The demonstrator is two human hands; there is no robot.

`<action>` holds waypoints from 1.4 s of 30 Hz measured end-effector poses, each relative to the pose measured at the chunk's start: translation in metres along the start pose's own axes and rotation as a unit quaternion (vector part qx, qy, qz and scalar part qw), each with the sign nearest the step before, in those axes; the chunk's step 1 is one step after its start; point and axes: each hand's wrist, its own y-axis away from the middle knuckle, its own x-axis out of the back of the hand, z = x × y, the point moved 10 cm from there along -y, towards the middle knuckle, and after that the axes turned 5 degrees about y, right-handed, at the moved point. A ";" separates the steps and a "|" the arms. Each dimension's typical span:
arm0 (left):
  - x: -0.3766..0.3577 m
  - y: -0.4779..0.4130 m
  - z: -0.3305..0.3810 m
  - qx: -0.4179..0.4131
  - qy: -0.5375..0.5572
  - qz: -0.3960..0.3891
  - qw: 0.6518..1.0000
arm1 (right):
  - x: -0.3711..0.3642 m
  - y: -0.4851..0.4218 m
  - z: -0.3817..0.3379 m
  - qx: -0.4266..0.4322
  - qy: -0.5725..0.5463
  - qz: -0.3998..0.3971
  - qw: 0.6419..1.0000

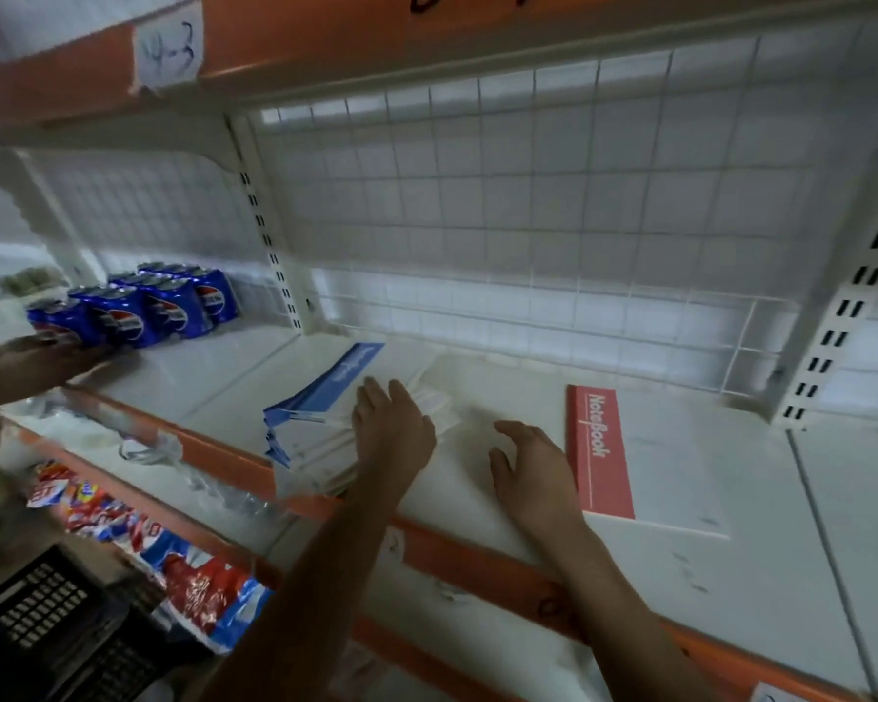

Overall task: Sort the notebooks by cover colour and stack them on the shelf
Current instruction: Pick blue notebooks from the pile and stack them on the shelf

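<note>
Head camera looks forward and down, close over the shelf (477, 509).

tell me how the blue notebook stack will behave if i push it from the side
The blue notebook stack is fanned and uneven, so it would probably shear apart rather than slide as one. Its covers look thin, likely floppy lifted singly. The white shelf looks smooth, so it may slip easily.
</note>
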 end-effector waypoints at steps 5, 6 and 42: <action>-0.011 -0.021 -0.011 0.008 -0.041 -0.020 0.999 | -0.007 -0.016 0.003 -0.041 -0.025 0.013 0.999; -0.006 -0.019 -0.007 -0.012 -0.068 0.002 0.998 | -0.009 -0.018 0.004 -0.051 -0.036 0.016 0.998; 0.014 0.015 0.088 -0.213 0.273 -0.098 0.933 | -0.007 -0.014 0.052 -0.292 -0.442 0.018 0.848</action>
